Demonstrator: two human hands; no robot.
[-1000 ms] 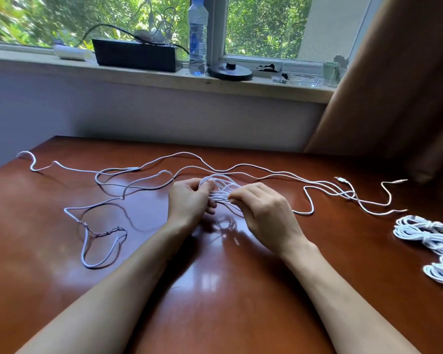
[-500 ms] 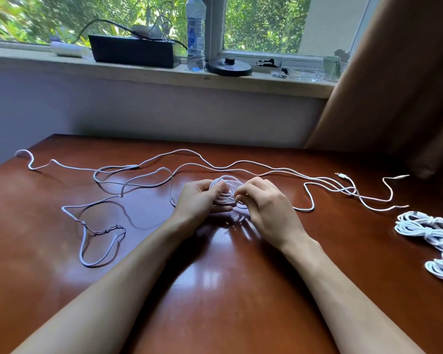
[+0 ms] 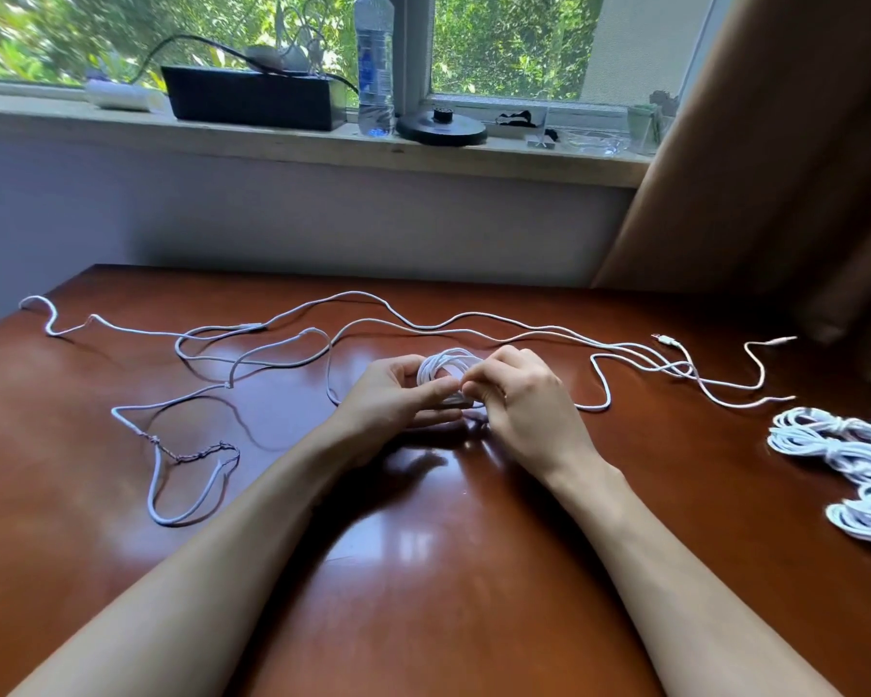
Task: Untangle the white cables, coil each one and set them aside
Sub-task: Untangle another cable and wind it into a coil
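Curls fingers of left hand (image 3: 396, 394) round a small coil (image 3: 443, 362), pinches it with fingertips of right hand (image 3: 521, 402) above table (image 3: 423, 596), loose cables (image 3: 373, 296) sprawled behind, finished bundles (image 3: 835, 445) at right

Your coil (image 3: 443, 367) and the loose cables (image 3: 358, 293) are white against the glossy reddish-brown table (image 3: 423, 621). Near its left edge one frayed stretch (image 3: 179, 459) shows a coppery-brown twist, and the bundles (image 3: 835, 445) at its right edge are white.

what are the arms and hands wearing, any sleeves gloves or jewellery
Nothing shows: the left hand and right hand have no gloves, rings or watch, and both forearms are uncovered down to the frame's edge, no sleeve in view.
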